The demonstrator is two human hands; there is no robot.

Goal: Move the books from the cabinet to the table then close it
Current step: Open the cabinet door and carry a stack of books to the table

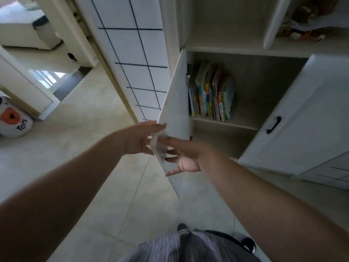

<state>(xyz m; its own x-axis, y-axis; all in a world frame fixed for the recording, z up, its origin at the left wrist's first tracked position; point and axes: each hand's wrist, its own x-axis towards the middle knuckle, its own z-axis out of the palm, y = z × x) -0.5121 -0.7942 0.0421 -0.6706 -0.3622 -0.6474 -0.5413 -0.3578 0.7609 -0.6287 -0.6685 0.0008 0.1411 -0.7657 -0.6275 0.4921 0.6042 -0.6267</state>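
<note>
A row of colourful books stands upright at the left of the cabinet's upper shelf. The left cabinet door hangs open, edge toward me. My left hand lies flat against the door's outer face with fingers spread. On the inner side, my right hand touches the door near its lower edge, fingers apart. The two hands flank the door panel. The right door with a black handle is open too.
An open shelf compartment sits above the cabinet, with a stuffed item at top right. A white wall panel with dark grid lines is left of the cabinet. A round white toy lies on the tiled floor at left.
</note>
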